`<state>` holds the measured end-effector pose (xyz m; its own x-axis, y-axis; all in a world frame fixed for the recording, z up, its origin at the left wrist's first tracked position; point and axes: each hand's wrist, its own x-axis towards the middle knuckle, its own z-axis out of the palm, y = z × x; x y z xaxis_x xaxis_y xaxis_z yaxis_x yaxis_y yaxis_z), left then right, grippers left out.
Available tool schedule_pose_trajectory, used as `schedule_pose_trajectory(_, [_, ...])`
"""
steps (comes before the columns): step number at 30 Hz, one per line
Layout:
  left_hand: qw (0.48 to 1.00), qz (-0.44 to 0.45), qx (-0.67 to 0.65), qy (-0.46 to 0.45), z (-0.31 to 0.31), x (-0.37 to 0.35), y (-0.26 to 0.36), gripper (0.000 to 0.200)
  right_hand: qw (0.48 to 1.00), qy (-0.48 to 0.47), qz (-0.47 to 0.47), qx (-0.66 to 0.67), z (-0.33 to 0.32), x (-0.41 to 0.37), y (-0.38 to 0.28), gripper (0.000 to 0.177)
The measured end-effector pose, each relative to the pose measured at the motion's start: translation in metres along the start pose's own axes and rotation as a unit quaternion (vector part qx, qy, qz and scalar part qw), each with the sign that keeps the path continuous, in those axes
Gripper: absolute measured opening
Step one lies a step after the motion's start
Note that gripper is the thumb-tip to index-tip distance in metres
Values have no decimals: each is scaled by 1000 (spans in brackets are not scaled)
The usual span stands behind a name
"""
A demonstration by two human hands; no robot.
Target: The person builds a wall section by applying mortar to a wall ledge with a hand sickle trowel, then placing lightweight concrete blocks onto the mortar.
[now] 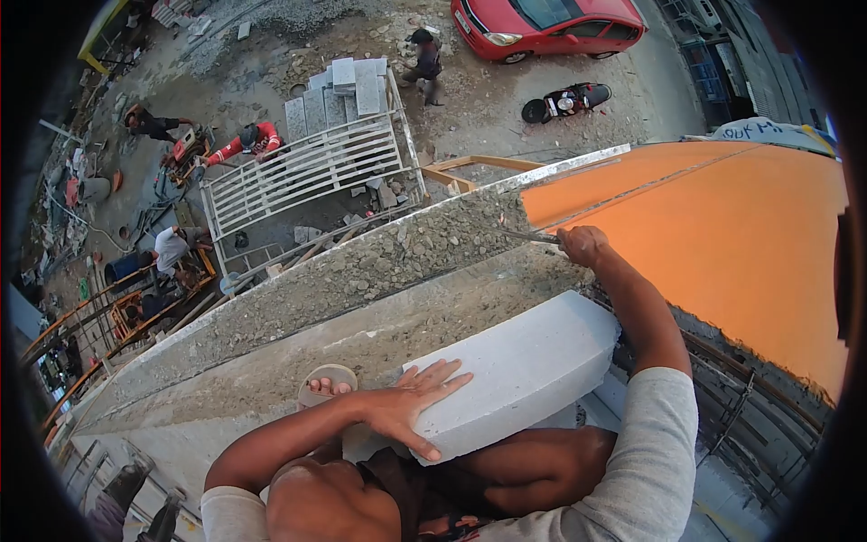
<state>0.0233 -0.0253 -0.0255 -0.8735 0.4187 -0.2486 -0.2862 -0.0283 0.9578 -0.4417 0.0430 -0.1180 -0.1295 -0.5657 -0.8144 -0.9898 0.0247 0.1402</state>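
My left hand (415, 402) lies flat with spread fingers on the near left end of a pale lightweight concrete block (515, 370). The block lies lengthwise close to my bent knees, just inside the ledge. My right hand (585, 246) is closed round the handle of a trowel (540, 238), whose thin blade points left and shows almost edge-on. Beneath the blade runs a strip of rough, crumbly mortar and rubble (397, 257) along the ledge. My sandalled foot (327, 384) rests to the left of the block.
The ledge drops to a yard far below. An orange panel (722, 244) spans the right side, with steel bars (741, 406) beneath it. Below are a white slatted frame (307, 172), stacked blocks (339, 95), several people, a red car (551, 27) and a motorcycle (567, 104).
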Motion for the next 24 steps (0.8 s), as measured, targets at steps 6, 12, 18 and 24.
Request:
schedule_pose_trajectory(6, [1000,-2,2,11,3,0,-2,135,997,-13,30,-67,19,17,7,21])
schedule_pose_trajectory(12, [1000,3,4,7,2,0,-2,134,999,19,22,-14,17,2,-7,18])
schedule_pose_trajectory(18, [1000,-1,-7,2,5,1,-2,135,999,-10,43,-28,3,13,-6,16])
schedule_pose_trajectory(24, [1000,3,8,4,0,2,0,135,999,-17,30,-27,24,18,-4,17])
